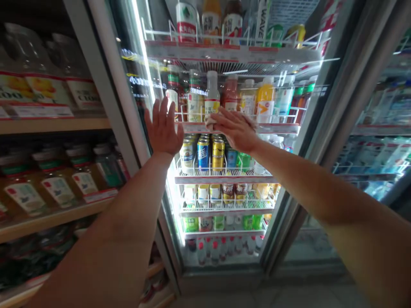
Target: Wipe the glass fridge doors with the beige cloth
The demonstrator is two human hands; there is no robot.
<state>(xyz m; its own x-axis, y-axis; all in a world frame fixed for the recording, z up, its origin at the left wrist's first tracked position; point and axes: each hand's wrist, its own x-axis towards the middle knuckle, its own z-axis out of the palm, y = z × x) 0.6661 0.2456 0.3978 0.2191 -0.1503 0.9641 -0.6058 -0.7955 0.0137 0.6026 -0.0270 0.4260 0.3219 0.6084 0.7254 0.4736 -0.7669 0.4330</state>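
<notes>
Cloth [211,122], pale and bunched, lay beneath the fingers of the right hand [236,128], on the near side of a cooler's glass door [138,90]. Right grip: grasping the cloth, fingers stretched long and close together over it, palm toward the glass. Left hand [164,130], to the left of the grip at about the same height: released, fingers spread and pointing up, thumb out to the side. Contact with the glass on that side could not be told.

Just behind the grip, through the glass: a bottle with a yellow-and-white label [212,92] and, to the right, a bottle of orange drink [265,102], both upright behind a wire guard. Directly below the grip, a blue can [203,155] beside a gold can [218,155]. Farther down, more cans, then red-capped bottles [215,250] on the lowest level. Above the grip, on the top shelf, a bottle with a red-and-white label [186,23]. Up and left of the left hand, a bright light strip [144,55].

Farthest out: well left of both hands, wood-edged shelves [54,125] with amber bottles [54,184]; well right, a second cooler [379,130], contents blurred.
</notes>
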